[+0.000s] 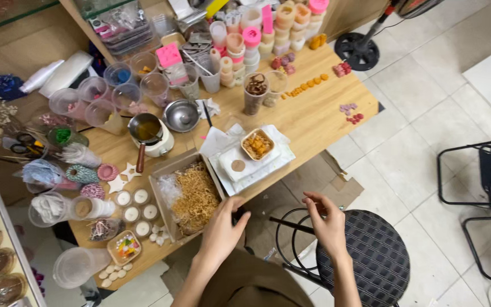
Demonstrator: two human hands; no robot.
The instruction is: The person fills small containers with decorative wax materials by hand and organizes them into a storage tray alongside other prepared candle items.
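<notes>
The left hand rests at the table edge just beside the box of straw-like filler, fingers together around a small dark thing I cannot make out. The right hand hovers over the stool, fingertips pinched on a thin dark stick.

Both hands low, forearms extended — left hand fingers curled, right hand seemingly pinching — grip unclear.

left hand: bare, no rings | right hand: bare | forearms: sleeveless | garment: brown
</notes>
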